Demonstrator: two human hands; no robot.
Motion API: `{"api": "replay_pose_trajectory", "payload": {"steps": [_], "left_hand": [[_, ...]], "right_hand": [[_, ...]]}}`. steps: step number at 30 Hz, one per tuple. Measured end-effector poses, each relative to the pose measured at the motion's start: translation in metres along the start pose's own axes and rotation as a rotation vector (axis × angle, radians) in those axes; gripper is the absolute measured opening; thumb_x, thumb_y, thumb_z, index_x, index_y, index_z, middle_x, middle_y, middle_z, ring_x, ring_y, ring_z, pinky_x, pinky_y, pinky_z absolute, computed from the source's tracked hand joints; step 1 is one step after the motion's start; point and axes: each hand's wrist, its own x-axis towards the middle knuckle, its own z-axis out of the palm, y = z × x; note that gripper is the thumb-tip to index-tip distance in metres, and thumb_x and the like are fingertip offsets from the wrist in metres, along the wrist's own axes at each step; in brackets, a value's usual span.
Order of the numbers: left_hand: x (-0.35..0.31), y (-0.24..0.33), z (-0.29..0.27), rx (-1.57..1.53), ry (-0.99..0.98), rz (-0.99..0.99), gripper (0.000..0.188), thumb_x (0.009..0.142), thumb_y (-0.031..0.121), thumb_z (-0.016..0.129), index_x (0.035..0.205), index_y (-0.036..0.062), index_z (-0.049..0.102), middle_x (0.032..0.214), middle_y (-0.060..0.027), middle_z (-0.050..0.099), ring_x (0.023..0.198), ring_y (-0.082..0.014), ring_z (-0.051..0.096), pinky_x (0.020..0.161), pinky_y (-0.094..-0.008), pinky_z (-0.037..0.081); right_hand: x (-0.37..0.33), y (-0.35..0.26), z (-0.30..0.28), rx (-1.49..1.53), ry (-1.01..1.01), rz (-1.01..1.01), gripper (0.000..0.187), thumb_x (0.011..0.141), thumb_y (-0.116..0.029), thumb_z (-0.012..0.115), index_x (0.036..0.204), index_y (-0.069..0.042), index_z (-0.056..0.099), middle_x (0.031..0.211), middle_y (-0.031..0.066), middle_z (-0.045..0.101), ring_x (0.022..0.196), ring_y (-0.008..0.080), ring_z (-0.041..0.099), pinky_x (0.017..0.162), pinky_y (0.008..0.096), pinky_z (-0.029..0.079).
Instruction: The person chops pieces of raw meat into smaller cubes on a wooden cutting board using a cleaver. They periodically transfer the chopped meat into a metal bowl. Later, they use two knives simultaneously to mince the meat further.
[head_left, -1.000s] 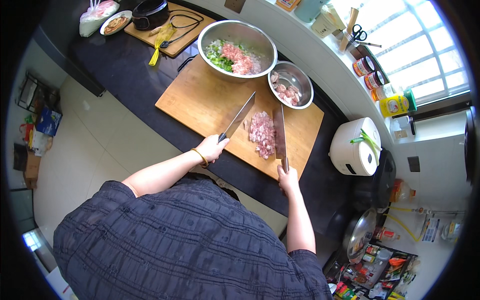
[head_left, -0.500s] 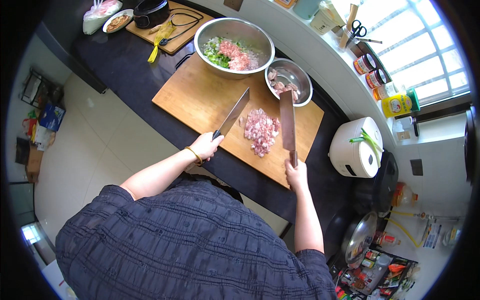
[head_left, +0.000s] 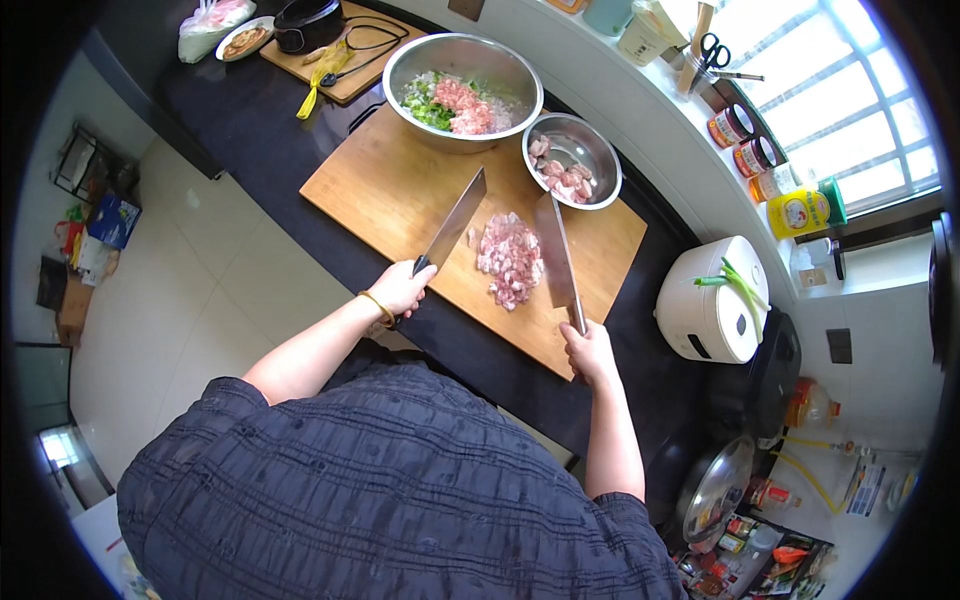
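My left hand [head_left: 401,288] grips the handle of a cleaver [head_left: 456,219] whose blade angles up over the wooden cutting board [head_left: 385,190]. My right hand [head_left: 590,352] grips a second cleaver [head_left: 556,254], its blade standing just right of a pile of chopped pink meat [head_left: 510,259] on the board. The pile lies between the two blades. Behind the board stand a large steel bowl [head_left: 462,54] with greens and minced meat and a smaller steel bowl [head_left: 596,152] with meat pieces.
A white rice cooker [head_left: 712,300] with green onion on its lid stands right of the board. A second board [head_left: 362,62] with a black pot, cable and yellow tool lies at the back left. Jars, bottles and scissors line the window ledge. The black counter edge runs along the left.
Both cleavers have shifted over the meat pile; the left blade has lifted and swung further from the pile, and the right blade now stands close beside it.
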Motion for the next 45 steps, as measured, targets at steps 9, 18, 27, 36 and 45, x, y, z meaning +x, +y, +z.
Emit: {"api": "replay_pose_trajectory", "payload": {"steps": [9,18,27,36,45], "left_hand": [[-0.004,-0.001,0.012,-0.046,0.054,0.001,0.030,0.090,0.034,0.045,0.079,0.0064,0.045,0.057,0.0000,0.044,0.040,-0.0070,0.041,0.035,-0.0219,0.037],[-0.004,-0.003,0.017,-0.135,0.075,-0.018,0.030,0.089,0.033,0.046,0.081,0.0047,0.048,0.057,-0.0002,0.046,0.040,-0.0070,0.042,0.035,-0.0219,0.037],[-0.008,0.001,0.014,-0.140,0.069,-0.018,0.029,0.090,0.033,0.046,0.073,0.0098,0.041,0.056,0.0007,0.043,0.041,-0.0066,0.040,0.035,-0.0219,0.035],[-0.001,-0.001,-0.005,-0.065,-0.022,0.000,0.030,0.090,0.035,0.045,0.074,0.0088,0.042,0.055,-0.0002,0.044,0.040,-0.0074,0.041,0.035,-0.0226,0.036],[0.010,-0.006,-0.026,0.043,-0.130,0.040,0.032,0.088,0.035,0.047,0.074,0.0065,0.045,0.056,-0.0007,0.045,0.040,-0.0073,0.042,0.036,-0.0226,0.038]], "right_hand": [[-0.004,0.081,-0.017,0.529,0.052,-0.131,0.022,0.090,-0.027,0.049,0.086,-0.006,0.045,0.055,0.0032,0.047,0.038,0.0087,0.041,0.033,0.0215,0.034],[0.030,0.072,0.008,0.345,-0.184,-0.064,0.025,0.091,-0.030,0.046,0.097,-0.006,0.045,0.053,0.0009,0.045,0.037,0.0080,0.040,0.033,0.0223,0.034],[-0.019,0.013,0.074,-0.532,0.296,-0.575,0.026,0.081,-0.018,0.055,0.098,-0.004,0.041,0.084,0.0219,0.057,0.073,0.0382,0.058,0.062,0.0458,0.047],[-0.045,0.007,0.069,-0.272,0.248,-0.408,0.028,0.083,-0.023,0.056,0.102,-0.004,0.048,0.085,0.0218,0.059,0.081,0.0359,0.058,0.071,0.0402,0.045],[-0.019,0.009,0.073,-0.149,0.259,-0.243,0.034,0.092,-0.035,0.042,0.076,-0.005,0.047,0.047,0.0024,0.046,0.035,0.0111,0.043,0.034,0.0261,0.035]]}}
